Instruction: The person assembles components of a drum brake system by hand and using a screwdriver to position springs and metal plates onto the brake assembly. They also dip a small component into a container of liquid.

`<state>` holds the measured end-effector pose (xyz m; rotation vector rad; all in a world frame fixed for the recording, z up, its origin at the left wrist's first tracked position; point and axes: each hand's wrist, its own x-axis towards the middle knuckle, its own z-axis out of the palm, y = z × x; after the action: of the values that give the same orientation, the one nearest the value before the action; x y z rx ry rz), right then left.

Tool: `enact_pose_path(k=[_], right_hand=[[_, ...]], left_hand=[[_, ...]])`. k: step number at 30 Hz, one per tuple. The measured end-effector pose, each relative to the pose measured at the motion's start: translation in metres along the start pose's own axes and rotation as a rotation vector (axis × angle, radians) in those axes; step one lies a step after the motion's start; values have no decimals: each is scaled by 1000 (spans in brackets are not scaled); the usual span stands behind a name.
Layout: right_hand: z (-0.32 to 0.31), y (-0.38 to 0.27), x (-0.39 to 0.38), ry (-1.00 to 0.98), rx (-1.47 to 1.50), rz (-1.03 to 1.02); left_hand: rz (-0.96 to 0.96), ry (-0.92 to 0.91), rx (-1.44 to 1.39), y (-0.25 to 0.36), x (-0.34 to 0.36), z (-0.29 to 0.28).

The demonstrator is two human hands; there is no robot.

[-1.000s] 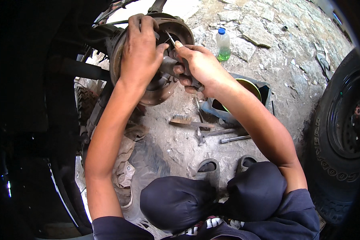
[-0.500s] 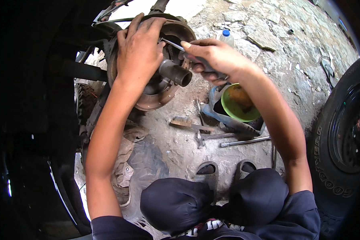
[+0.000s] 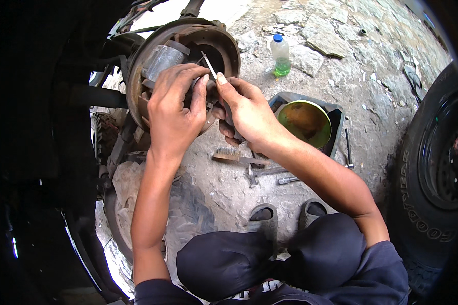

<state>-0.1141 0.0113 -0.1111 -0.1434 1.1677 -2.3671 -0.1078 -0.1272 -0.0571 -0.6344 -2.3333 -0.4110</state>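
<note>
A screwdriver (image 3: 211,67) with a slim bright shaft is in my right hand (image 3: 244,109), fingers closed round its dark handle. Its shaft points up and away, and a thin small piece crosses it near the tip. My left hand (image 3: 175,104) is closed beside the shaft, thumb and forefinger close together; whatever they pinch is hidden. Both hands are in front of a rusty brake assembly (image 3: 133,94), whose round plate carries a curved brake shoe (image 3: 231,48) and a grey cylindrical part (image 3: 163,62). My left hand covers much of its centre.
A bottle of green liquid (image 3: 281,58) stands on the rough stone ground. A green bowl (image 3: 324,133) sits in a dark container (image 3: 340,119). A wire brush (image 3: 229,155), a hammer (image 3: 252,177) and a metal bar (image 3: 290,179) lie before my feet. A tyre (image 3: 412,178) is at right.
My right hand and the screwdriver have come left and nearer to me. My left hand has drawn back from the plate's upper rim, uncovering the grey cylindrical part.
</note>
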Motion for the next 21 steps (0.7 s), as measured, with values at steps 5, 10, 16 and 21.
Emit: enact_pose_path(k=[5,10,16,21], right_hand=[[8,12,-7,45,65,-32],[10,16,-8,68,94,-77],[12,21,-11,84,45,-128],[3,17,-2,171,-306,-272]], left_hand=[[-689,-116,-439,-2,-31,3],[-1126,187,-1245,0,-28,16],[-1276,339,-1419,-1,-25,38],[-1247,441,-1384,-10,-19,45]])
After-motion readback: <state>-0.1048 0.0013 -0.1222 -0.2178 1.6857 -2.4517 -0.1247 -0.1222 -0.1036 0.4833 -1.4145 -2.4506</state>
